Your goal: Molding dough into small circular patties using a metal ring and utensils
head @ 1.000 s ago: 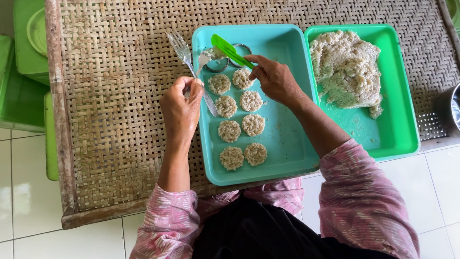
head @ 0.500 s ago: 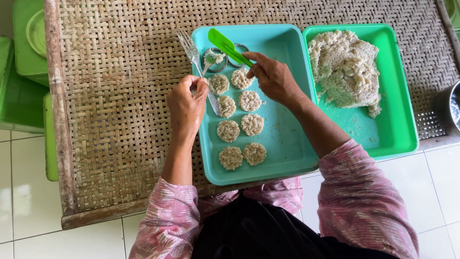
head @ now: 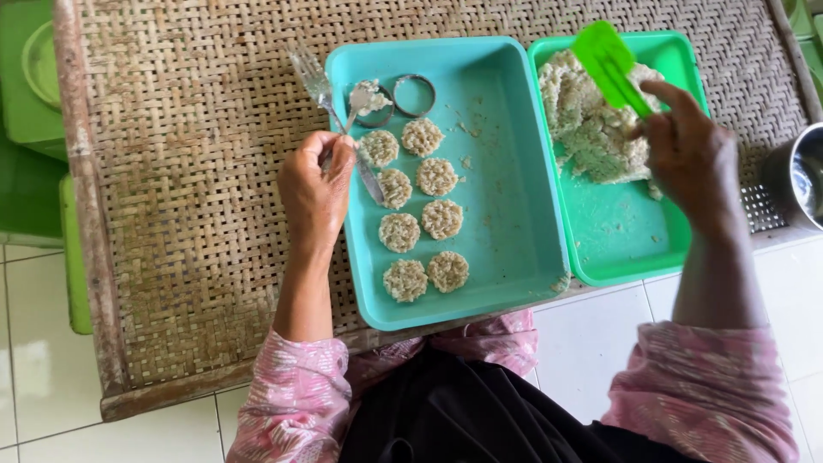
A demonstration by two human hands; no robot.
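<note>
Head view: the steel pot (head: 801,176) at right is cut off by the frame. The left hand (head: 315,190) clenches a fork (head: 330,107) and spoon (head: 364,99) at the teal tray's (head: 506,171) left rim; the right hand (head: 690,159) grips a green spatula (head: 610,62) over the dough (head: 591,124) in the green tray (head: 626,249).

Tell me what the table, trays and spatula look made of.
Table: woven cane or bamboo strips, matte, by its basket weave. Teal tray and green tray: likely plastic, smooth and evenly coloured. Spatula in the right hand: probably plastic or silicone, bright uniform green.
</note>
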